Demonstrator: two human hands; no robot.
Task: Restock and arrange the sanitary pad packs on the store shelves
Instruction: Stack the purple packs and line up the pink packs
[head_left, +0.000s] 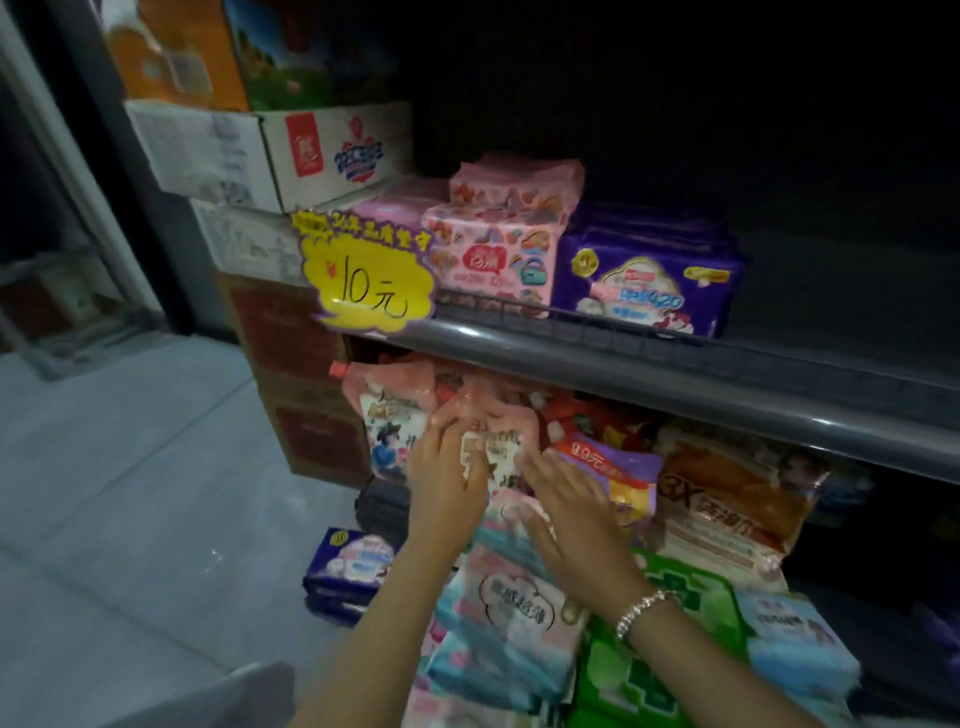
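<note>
A pink pad pack (498, 447) stands on the lower shelf, just under the grey shelf rail (675, 374). My left hand (447, 483) grips its left side, fingers curled over the pack's edge. My right hand (571, 514), with a bracelet on the wrist, lies flat with straight fingers against the pack's right side and the pink-and-teal packs (509, 603) below. Another pink pack (389, 410) stands to the left. On the upper shelf sit pink packs (493, 249) and purple packs (644, 275).
A yellow price sign (363, 280) hangs at the upper shelf's left end. Cardboard boxes (291, 322) are stacked left of the shelves. A blue pack (348, 566) lies on the grey floor. Orange (727, 499), green (654, 675) and light blue (795, 649) packs crowd the lower right.
</note>
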